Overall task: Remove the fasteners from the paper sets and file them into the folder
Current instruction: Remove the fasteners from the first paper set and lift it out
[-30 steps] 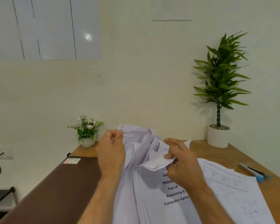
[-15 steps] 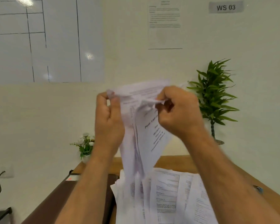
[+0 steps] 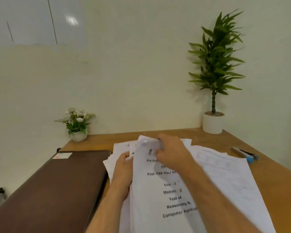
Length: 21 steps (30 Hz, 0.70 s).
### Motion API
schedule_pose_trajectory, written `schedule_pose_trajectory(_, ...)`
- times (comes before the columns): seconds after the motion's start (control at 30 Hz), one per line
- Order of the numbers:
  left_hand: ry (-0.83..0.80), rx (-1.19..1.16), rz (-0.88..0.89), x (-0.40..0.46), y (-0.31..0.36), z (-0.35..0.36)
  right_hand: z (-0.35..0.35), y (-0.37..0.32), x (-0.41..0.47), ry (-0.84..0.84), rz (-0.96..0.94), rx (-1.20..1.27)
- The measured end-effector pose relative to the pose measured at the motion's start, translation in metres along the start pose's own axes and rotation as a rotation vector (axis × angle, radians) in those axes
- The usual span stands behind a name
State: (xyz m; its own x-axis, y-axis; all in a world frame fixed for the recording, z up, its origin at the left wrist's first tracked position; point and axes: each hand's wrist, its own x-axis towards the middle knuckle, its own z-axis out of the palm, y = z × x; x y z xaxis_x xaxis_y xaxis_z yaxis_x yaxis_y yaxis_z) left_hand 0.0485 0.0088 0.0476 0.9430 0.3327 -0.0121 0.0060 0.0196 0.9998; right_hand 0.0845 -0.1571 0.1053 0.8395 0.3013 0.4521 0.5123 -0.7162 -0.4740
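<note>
A thick set of printed white paper (image 3: 160, 195) lies on the wooden desk (image 3: 274, 174), its cover page reading "Test of Reasoning & Computer Aptitude". My left hand (image 3: 123, 170) grips the left edge of the set, its fingers tucked under the top sheets. My right hand (image 3: 170, 153) pinches the crumpled top corner of the set. No fastener can be made out under the fingers. A closed dark brown folder (image 3: 57, 187) lies flat to the left of the papers.
More loose sheets (image 3: 228, 174) spread to the right under the set. A stapler with a blue tip (image 3: 245, 155) lies at the right edge. A small flower pot (image 3: 77, 125) stands at the back left, a tall potted plant (image 3: 213, 81) at the back right.
Both hands had lifted the paper set high in front of the wall. Now they have come back down and the set lies on the desk again.
</note>
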Motion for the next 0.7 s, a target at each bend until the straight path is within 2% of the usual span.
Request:
schedule_pose_trajectory(0.07,0.049,-0.029,0.048,0.001,-0.014,0.005,0.026,0.02,-0.016,0.016,0.083,0.098)
schedule_pose_trajectory(0.17,0.032,0.027,0.148,0.006,-0.024,0.003,0.045,0.037,-0.026,0.07,0.133,0.176)
schedule_pose_trajectory(0.3,0.049,0.173,0.25,0.005,-0.028,0.006,0.057,0.047,-0.029,0.153,0.075,0.198)
schedule_pose_trajectory(0.47,-0.063,0.044,0.406,-0.002,-0.024,0.007,0.065,0.049,-0.028,0.196,0.039,0.242)
schedule_pose_trajectory(0.6,0.02,0.259,0.372,0.006,-0.036,0.007,0.068,0.049,-0.035,0.181,0.074,0.316)
schedule_pose_trajectory(0.7,0.024,0.193,0.289,0.007,-0.034,0.006,0.067,0.047,-0.036,0.203,0.033,0.304)
